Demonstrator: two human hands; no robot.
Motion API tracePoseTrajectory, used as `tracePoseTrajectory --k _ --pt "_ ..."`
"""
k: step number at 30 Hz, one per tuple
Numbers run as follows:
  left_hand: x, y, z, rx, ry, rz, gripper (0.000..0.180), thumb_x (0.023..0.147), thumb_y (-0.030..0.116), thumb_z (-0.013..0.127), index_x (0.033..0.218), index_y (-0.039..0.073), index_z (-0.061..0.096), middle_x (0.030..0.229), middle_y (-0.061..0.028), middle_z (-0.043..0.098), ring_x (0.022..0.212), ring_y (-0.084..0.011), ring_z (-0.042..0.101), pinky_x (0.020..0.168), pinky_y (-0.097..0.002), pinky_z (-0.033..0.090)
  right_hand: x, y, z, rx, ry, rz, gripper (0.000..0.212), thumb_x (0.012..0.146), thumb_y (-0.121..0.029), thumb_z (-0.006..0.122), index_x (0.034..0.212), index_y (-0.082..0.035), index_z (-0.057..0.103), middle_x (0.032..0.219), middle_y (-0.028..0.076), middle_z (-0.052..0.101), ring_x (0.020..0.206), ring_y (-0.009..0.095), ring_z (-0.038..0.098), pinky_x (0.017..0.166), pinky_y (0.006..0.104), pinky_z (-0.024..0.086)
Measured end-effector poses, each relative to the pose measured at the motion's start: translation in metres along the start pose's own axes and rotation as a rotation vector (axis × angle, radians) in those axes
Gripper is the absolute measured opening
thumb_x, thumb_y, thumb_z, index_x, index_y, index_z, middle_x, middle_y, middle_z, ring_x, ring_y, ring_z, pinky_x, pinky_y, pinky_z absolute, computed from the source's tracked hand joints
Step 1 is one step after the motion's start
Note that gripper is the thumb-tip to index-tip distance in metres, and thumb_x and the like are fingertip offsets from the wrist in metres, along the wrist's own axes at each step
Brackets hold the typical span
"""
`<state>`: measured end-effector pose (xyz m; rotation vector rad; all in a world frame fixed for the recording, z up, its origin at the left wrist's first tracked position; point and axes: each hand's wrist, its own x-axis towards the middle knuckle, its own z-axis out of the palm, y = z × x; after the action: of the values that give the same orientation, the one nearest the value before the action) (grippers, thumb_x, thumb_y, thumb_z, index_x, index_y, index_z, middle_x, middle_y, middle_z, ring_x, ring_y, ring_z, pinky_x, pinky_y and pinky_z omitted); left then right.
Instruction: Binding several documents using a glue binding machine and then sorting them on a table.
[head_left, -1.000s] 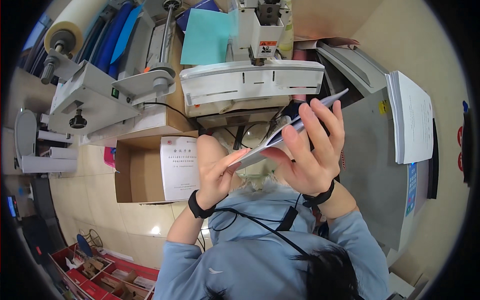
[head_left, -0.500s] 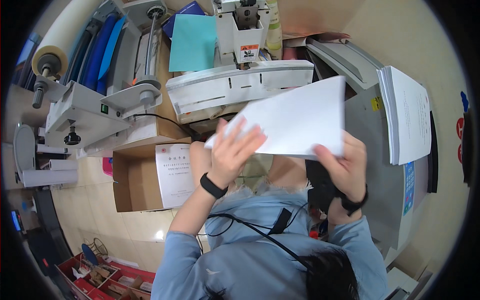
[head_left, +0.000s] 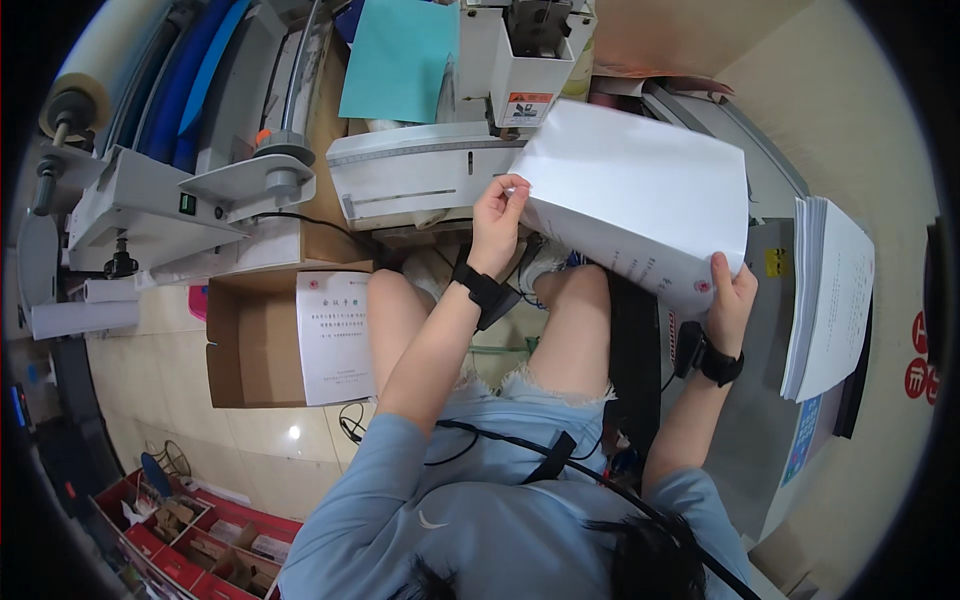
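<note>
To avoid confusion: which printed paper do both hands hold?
The bent paper between left hand and right hand; the printed sheet lies in the cardboard box, the paper stack on the grey surface.

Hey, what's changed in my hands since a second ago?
The white papers, edge-on then, have swung rightward and turned, now showing a broad blank face and a printed strip. Your left hand now pinches their left corner; your right hand holds the lower right corner. Neither let go in the pictures. The cardboard box and paper stack stayed put.
</note>
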<state>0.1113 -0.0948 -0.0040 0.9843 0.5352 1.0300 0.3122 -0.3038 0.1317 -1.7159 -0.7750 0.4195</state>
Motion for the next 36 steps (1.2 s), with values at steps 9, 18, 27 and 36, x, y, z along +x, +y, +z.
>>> tracePoseTrajectory --k 9,18,27,36 --pt "0.000 0.027 -0.015 0.413 0.459 0.287 0.020 0.083 0.005 0.068 0.100 -0.004 0.064 0.085 -0.0042 0.063 0.075 -0.0076 0.055 0.068 -0.0212 0.046 0.037 0.057 0.065 -0.072 0.288 0.050 0.033 0.095 -0.026 0.054 0.099 0.006 0.062 0.086 0.005 0.063 0.078 0.008 0.053 0.072 0.0235 0.042" --pt "0.001 0.066 -0.039 0.811 0.625 0.619 0.015 0.078 0.004 0.071 0.093 0.001 0.071 0.083 -0.0083 0.067 0.071 -0.0148 0.061 0.064 -0.0244 0.047 0.056 0.090 0.092 0.183 0.117 0.302 0.034 0.094 -0.021 0.055 0.113 0.006 0.058 0.102 0.010 0.064 0.093 0.015 0.059 0.084 0.0284 0.045" --pt "0.023 0.067 -0.106 1.449 0.692 0.502 0.039 0.085 0.021 0.064 0.123 0.010 0.058 0.126 -0.0173 0.049 0.115 -0.0303 0.047 0.094 -0.0468 0.038 0.090 0.078 0.184 0.308 -0.182 0.381 0.028 0.091 -0.018 0.059 0.107 0.005 0.062 0.095 0.008 0.065 0.078 0.013 0.060 0.074 0.0264 0.048" --pt "0.036 0.038 -0.082 1.597 0.309 0.458 0.053 0.080 0.032 0.065 0.130 0.023 0.049 0.142 -0.0061 0.037 0.135 -0.0343 0.025 0.095 -0.0740 0.015 0.112 0.073 0.207 -0.096 -0.276 0.174 0.028 0.092 -0.024 0.058 0.099 0.002 0.064 0.080 0.006 0.066 0.068 0.014 0.062 0.062 0.0286 0.049"
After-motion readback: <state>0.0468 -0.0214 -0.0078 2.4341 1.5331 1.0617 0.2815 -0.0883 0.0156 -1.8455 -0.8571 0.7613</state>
